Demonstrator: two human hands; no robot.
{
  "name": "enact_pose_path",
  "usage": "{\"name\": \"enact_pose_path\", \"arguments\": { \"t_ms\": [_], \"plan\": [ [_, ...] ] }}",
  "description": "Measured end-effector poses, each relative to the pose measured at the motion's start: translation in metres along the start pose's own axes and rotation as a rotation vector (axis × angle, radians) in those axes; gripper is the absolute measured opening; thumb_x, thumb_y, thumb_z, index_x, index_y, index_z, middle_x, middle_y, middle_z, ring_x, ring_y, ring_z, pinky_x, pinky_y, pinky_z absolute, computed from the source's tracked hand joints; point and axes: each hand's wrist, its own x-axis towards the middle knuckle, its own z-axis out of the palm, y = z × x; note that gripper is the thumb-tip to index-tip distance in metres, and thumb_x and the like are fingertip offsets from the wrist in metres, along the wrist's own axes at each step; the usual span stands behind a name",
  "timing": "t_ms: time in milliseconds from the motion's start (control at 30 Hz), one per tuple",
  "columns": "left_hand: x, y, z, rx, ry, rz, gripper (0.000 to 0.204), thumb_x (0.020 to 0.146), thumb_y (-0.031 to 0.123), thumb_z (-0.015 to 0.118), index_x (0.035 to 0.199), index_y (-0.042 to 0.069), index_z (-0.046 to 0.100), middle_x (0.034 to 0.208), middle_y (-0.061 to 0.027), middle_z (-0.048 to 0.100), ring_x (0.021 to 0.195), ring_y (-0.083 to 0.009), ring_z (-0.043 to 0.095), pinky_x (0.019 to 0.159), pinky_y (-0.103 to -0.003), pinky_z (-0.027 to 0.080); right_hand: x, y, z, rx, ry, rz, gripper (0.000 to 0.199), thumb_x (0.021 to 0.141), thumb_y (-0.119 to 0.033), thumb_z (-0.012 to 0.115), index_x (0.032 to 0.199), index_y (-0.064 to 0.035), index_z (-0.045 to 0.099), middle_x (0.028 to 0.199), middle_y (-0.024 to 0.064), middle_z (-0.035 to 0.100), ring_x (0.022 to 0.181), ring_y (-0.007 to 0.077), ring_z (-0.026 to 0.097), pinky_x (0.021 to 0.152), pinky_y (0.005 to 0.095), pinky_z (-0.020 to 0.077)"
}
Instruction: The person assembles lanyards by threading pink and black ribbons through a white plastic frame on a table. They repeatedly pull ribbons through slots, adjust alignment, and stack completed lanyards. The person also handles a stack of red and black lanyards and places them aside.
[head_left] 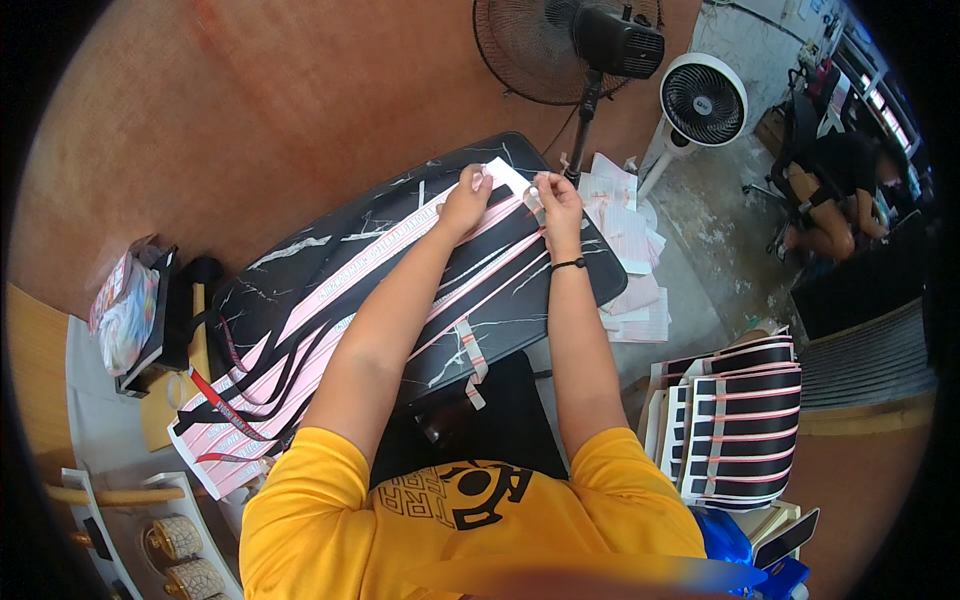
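Long pink-and-white printed strips lie side by side with black ribbons across a black marble-patterned table. At their far end, my left hand is closed in a pinch on the white end piece. Just to the right, my right hand pinches a short greyish strip that looks like tape, against the strip ends. Its fingertips partly hide that piece. A patterned greyish strip hangs over the table's near edge. Red lettered ribbons trail at the lower left.
Pink-lined paper sheets lie right of the table. A bundled stack of black-and-pink strips sits at the right. A black fan and a white fan stand beyond. A seated person is at the far right.
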Motion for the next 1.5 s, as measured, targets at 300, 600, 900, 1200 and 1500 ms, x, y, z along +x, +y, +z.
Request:
{"name": "enact_pose_path", "arguments": {
  "t_ms": [300,600,900,1200,1500],
  "plan": [
    [-0.025,0.012,0.006,0.013,-0.172,0.246,0.039,0.098,0.047,0.049,0.119,0.020,0.068,0.098,-0.0128,0.069,0.103,-0.0300,0.063,0.101,-0.054,0.031,0.002,0.005,0.003,0.113,0.028,-0.129,0.020,0.089,0.001,0.067,0.108,-0.0006,0.064,0.099,0.0044,0.066,0.086,0.0113,0.062,0.079,0.0241,0.0492],
    [-0.025,0.001,0.022,0.018,0.074,0.187,0.041,0.099,0.037,0.048,0.083,0.003,0.062,0.093,-0.0181,0.068,0.094,-0.0368,0.062,0.084,-0.050,0.035,0.005,-0.012,-0.025,0.436,0.290,-0.337,0.019,0.084,0.008,0.068,0.097,-0.0018,0.060,0.091,0.0071,0.066,0.083,0.0145,0.064,0.079,0.0260,0.0517],
    [-0.035,0.004,0.008,0.033,-0.093,0.300,0.044,0.099,0.048,0.046,0.098,0.012,0.071,0.100,-0.0102,0.070,0.099,-0.0286,0.061,0.089,-0.043,0.032,-0.001,-0.005,0.004,0.164,0.077,-0.180,0.025,0.089,0.003,0.067,0.114,0.0022,0.059,0.109,0.0125,0.066,0.102,0.0194,0.065,0.090,0.0317,0.0549],
    [-0.039,0.000,0.008,0.044,-0.097,0.460,0.040,0.085,0.044,0.067,0.092,0.005,0.073,0.097,-0.0099,0.070,0.098,-0.0261,0.060,0.092,-0.041,0.032,0.005,-0.010,-0.001,0.219,0.190,-0.284,0.021,0.093,0.003,0.062,0.113,0.0007,0.057,0.111,0.0133,0.065,0.100,0.0211,0.066,0.089,0.0330,0.0553],
    [-0.037,-0.002,0.012,0.002,-0.062,0.454,0.035,0.092,0.036,0.061,0.088,0.001,0.067,0.090,-0.0146,0.066,0.090,-0.0316,0.060,0.086,-0.041,0.037,0.004,-0.014,-0.024,0.404,0.388,-0.327,0.017,0.089,0.010,0.060,0.098,-0.0026,0.054,0.092,0.0106,0.063,0.084,0.0215,0.064,0.083,0.0375,0.0579]
  ]
}}
